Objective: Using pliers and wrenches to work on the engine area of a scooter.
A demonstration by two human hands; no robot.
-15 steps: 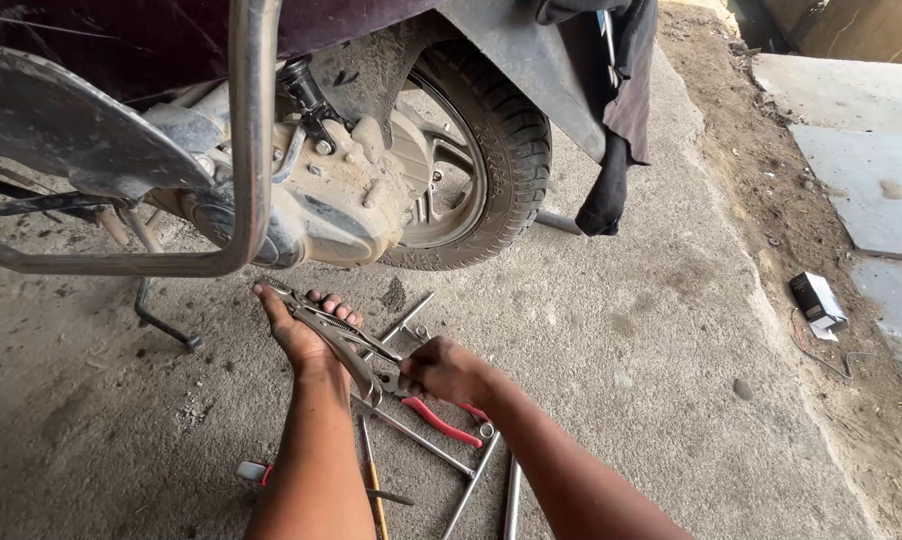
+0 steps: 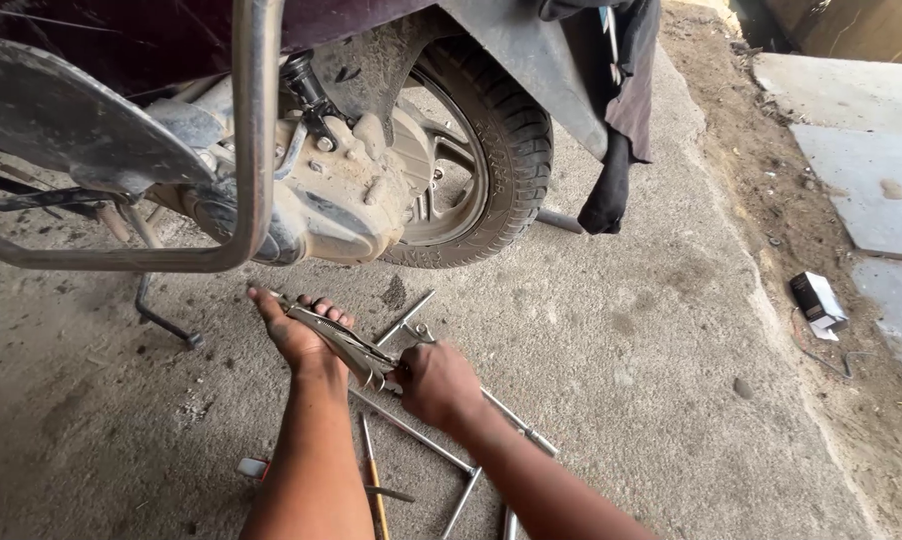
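A pair of metal locking pliers (image 2: pixel 343 345) is held between two bare hands, low over a dusty concrete floor (image 2: pixel 621 330). The left hand (image 2: pixel 296 330) is laid under the long handles, palm up, its fingers (image 2: pixel 321 305) curled loosely around them. The right hand (image 2: pixel 436 385) is closed in a fist at the near end of the pliers, where the jaws seem to be; what the jaws bite on cannot be told, as it is hidden by the fist. Both forearms are seen reaching in from the bottom edge.

Just under and beside the hands, several long steel rods (image 2: pixel 411 432) are spread on the floor, crossing one another. A thinner rod (image 2: pixel 403 318) lies just beyond the right hand. A yellow-handled tool (image 2: pixel 373 480) is seen between the forearms, and a small flat object (image 2: pixel 253 466) lies left of the left forearm.

Beyond the hands, the rear of a scooter is seen, raised on a stand (image 2: pixel 156 315). Its wheel (image 2: pixel 476 150) is shown with a black tyre, beside a dust-caked engine casing (image 2: pixel 346 195). A bent metal guard tube (image 2: pixel 256 130) runs down in front of the casing. A dark cloth (image 2: pixel 621 130) hangs from the bodywork right of the wheel. Well apart, at the right, a small box (image 2: pixel 817 302) lies by grey paving slabs (image 2: pixel 856 170).
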